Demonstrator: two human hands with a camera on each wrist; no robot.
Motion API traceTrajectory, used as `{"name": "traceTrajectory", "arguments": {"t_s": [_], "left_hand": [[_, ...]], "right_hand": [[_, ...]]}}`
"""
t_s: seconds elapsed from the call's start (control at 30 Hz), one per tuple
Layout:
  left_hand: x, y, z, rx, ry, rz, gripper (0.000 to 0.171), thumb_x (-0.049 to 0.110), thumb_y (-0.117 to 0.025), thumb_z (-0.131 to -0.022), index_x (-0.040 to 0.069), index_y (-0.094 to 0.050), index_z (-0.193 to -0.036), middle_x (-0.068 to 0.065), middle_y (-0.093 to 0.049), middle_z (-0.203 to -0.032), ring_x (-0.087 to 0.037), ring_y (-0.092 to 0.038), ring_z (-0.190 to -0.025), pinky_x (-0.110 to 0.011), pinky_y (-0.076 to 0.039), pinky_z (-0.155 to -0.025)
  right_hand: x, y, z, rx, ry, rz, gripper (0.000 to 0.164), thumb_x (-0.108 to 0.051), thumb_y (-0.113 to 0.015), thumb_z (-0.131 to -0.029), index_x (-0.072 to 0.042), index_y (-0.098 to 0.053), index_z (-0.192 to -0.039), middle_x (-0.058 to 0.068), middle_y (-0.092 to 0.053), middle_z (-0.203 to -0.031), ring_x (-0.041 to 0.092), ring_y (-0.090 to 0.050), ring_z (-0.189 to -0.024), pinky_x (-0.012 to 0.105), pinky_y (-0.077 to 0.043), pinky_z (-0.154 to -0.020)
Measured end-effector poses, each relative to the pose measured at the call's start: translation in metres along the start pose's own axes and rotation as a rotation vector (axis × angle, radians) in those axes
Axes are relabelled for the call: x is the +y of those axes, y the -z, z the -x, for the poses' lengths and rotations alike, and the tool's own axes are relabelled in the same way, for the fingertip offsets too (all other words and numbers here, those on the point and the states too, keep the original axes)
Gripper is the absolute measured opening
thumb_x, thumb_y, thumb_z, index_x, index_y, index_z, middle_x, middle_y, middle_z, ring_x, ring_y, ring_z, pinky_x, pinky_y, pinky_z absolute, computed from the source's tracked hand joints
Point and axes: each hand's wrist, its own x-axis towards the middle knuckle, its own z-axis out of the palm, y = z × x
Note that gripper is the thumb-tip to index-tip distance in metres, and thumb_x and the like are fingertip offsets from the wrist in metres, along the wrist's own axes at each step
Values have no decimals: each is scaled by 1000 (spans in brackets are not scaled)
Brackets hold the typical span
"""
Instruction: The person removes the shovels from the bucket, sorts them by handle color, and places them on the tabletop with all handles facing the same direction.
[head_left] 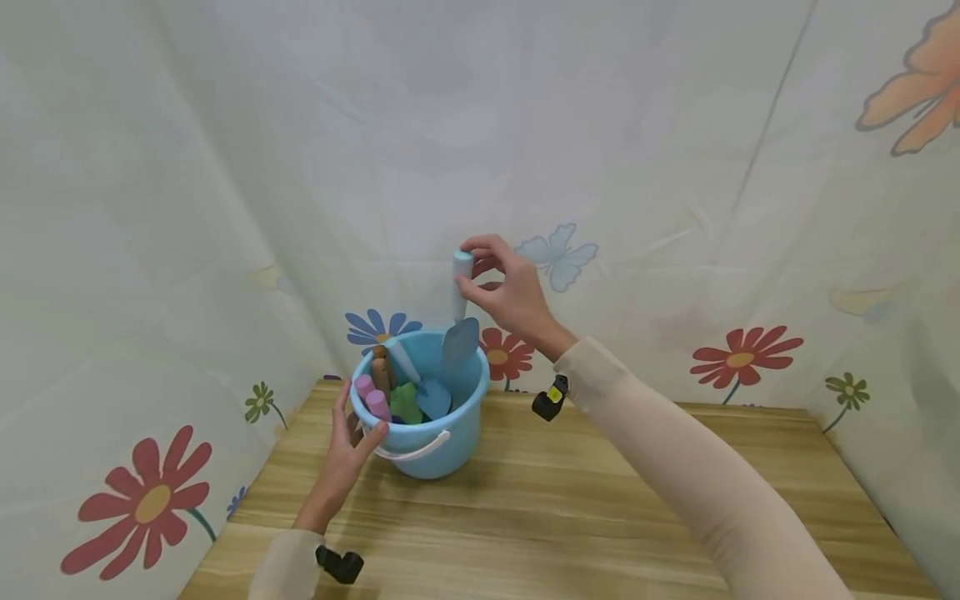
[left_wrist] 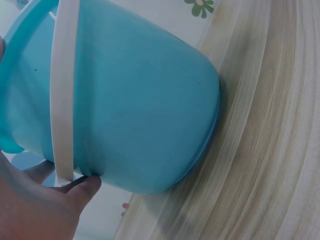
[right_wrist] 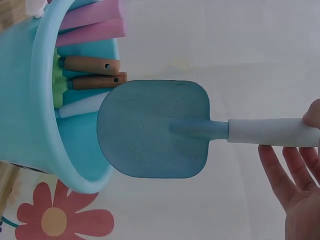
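A light blue bucket [head_left: 459, 442] stands on the wooden table, its white handle [head_left: 420, 451] hanging down at the front. My left hand [head_left: 347, 458] holds it at the left side, thumb at the rim and fingers against the outer wall. Above the far right of the rim, my right hand [head_left: 512, 292] pinches the pale grip of a blue toy shovel [right_wrist: 155, 130], blade downward. Inside the bucket are another blue shovel [head_left: 435, 400], a green piece [head_left: 406, 404], two pink handles [head_left: 377, 405] and two brown handles [right_wrist: 97, 81]. Their lower parts are hidden by the bucket wall.
The wood-grain table [head_left: 600, 500] extends to the right and in front of the bucket. Behind and at both sides hangs a pale cloth [head_left: 637, 167] printed with flowers and butterflies. Small black devices [head_left: 551, 400] are worn on both wrists.
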Motion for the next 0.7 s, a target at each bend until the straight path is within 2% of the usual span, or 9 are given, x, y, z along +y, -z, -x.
{"name": "traceTrajectory", "arguments": {"t_s": [0.47,0.7], "left_hand": [[-3,-2,0,5,-21,-2,86,32,-62,-102,45,-1,-162,-2,-1,-171,-41,-10,-155,-70,-20,-117],[-3,-2,-1,1,-25,5,86,31,-63,-102,47,-2,-161,-2,-1,-171,-40,-9,-156,-70,-20,-116]], "right_hand": [[2,31,3,-7,19,55,39,-9,-77,-92,-8,-61,-127,7,-71,-112,18,-70,-97,33,-62,-76],[7,52,8,3,25,95,40,-7,-78,-91,-7,-62,-128,8,-71,-109,19,-71,-94,31,-62,-74]]}}
